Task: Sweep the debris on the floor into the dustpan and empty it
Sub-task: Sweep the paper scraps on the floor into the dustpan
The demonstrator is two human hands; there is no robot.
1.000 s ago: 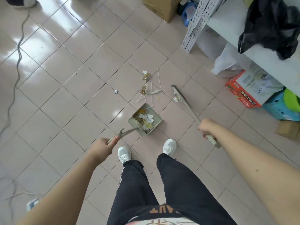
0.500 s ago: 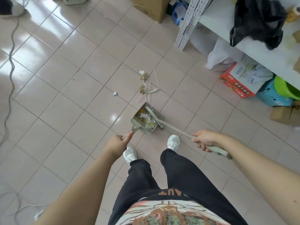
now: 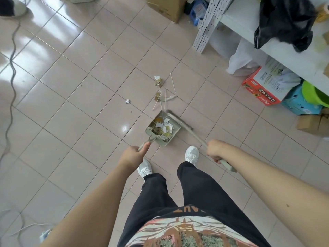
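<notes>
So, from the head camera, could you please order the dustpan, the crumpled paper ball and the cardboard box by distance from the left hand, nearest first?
Measured from the left hand:
1. Dustpan: its handle is in that hand, its tray just ahead on the floor.
2. Crumpled paper ball: alone on a tile, farther ahead.
3. Cardboard box: far ahead, at the picture's top.

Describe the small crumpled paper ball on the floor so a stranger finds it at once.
Start at the dustpan in front of the white shoes. Look up-left across the tile to the crumpled paper ball. It lies alone, left of the debris pile.
</notes>
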